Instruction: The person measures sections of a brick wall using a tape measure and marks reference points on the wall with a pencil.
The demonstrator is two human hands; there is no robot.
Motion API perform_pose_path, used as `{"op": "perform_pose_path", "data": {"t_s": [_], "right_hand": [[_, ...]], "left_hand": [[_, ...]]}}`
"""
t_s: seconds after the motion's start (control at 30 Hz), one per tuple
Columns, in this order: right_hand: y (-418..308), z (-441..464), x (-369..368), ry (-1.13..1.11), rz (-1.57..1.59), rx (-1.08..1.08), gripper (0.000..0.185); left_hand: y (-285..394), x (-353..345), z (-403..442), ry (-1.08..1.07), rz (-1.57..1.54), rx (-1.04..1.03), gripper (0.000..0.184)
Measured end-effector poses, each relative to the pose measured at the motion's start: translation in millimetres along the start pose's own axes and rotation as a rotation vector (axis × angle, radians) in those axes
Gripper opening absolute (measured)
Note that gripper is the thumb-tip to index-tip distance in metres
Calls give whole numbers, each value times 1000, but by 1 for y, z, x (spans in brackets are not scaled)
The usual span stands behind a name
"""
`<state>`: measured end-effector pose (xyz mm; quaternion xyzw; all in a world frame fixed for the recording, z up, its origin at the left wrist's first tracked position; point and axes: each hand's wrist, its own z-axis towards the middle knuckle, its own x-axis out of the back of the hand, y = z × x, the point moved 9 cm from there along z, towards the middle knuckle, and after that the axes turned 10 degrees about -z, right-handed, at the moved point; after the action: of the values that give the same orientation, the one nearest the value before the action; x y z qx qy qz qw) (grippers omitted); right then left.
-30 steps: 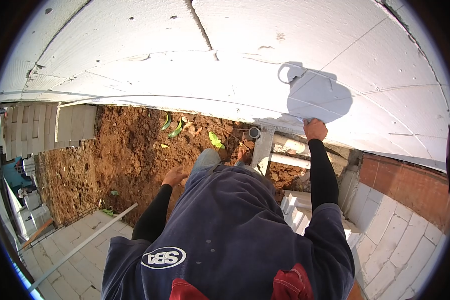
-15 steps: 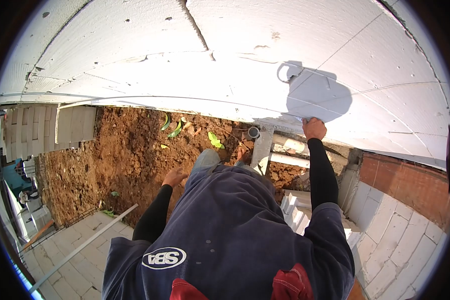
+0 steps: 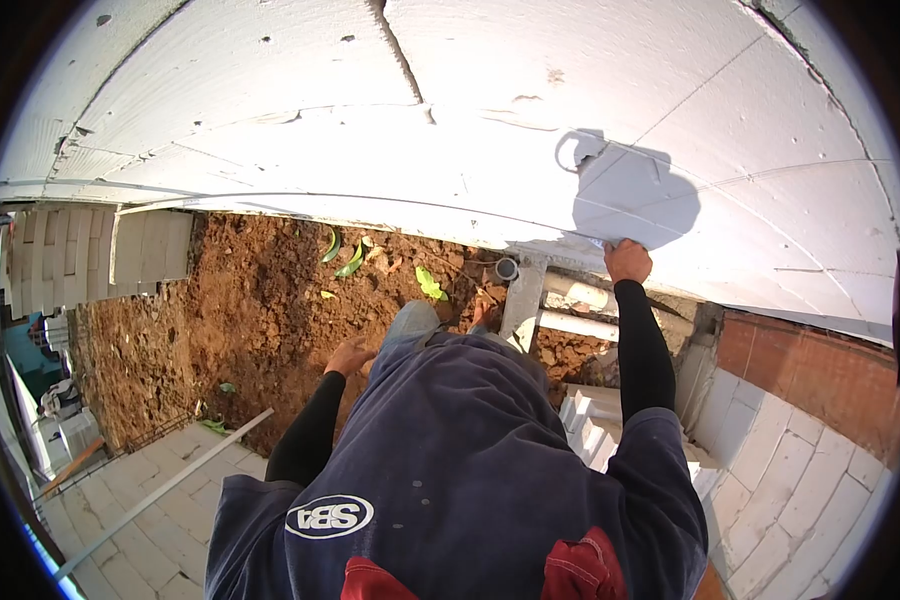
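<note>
My right hand (image 3: 628,261) is closed against the lower part of the white wall (image 3: 450,130), beside a dark shadow cast on it. At its fingertips is the end of a long thin strip (image 3: 370,199) that looks like a measuring tape blade. The strip runs left along the wall's foot in a slight arc; what else lies inside the fist is hidden. Over the brown soil, beside my left leg, my left hand (image 3: 350,356) hangs with its fingers stretched out, holding nothing. Both forearms wear black sleeves.
Loose brown soil (image 3: 250,320) with green leaves lies below the wall. An upright grey pipe end (image 3: 507,268) stands beside a concrete post (image 3: 523,305). White pipes (image 3: 578,323) lie to the right. Light block walls (image 3: 785,470) and a long pale bar (image 3: 170,490) flank me.
Both hands keep their places and poses. The view has shifted only very slightly.
</note>
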<state>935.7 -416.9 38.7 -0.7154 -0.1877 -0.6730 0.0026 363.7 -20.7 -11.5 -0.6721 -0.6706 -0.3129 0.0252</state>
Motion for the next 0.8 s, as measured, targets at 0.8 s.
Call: {"op": "perform_pose_path", "data": {"t_s": [0.8], "right_hand": [[0, 0, 0, 21, 6, 11, 49]], "left_hand": [[-1, -6, 2, -39, 170, -35, 77]]}}
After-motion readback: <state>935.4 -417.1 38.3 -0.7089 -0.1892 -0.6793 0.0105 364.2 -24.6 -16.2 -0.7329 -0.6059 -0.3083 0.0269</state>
